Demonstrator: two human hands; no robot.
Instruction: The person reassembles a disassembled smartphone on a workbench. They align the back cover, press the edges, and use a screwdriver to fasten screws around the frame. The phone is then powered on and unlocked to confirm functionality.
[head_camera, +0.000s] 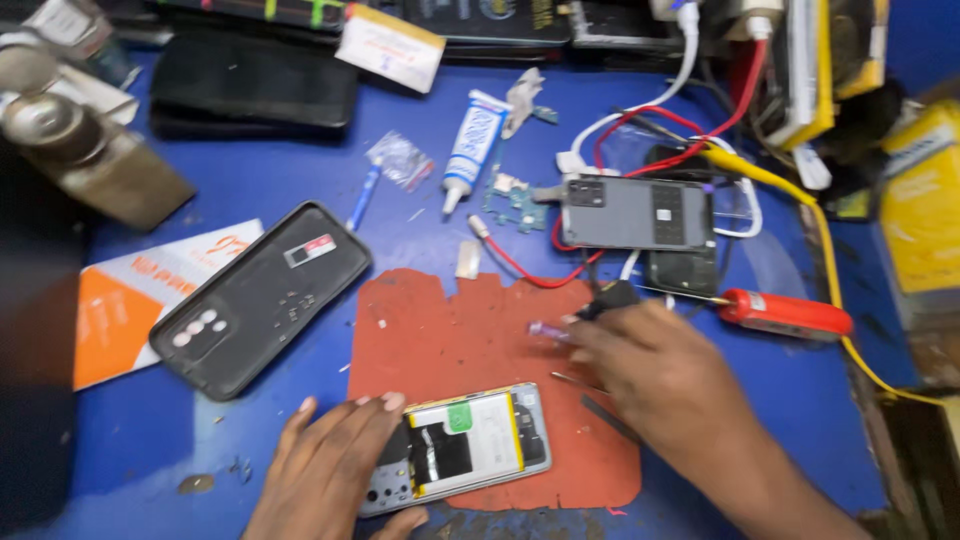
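An opened phone with its back off lies on a red mat, battery and inner parts showing. My left hand rests on the phone's left end, fingers spread over it and holding it down. My right hand hovers over the mat's right side, fingers pinched on a small purple-tipped tool, with a black part just behind the fingers. Thin metal tweezers lie on the mat under that hand.
A black phone back cover lies left of the mat on the blue table. Behind are a white glue tube, a grey phone, red and white wires, a red-handled screwdriver, an orange-white box, and clutter along the back.
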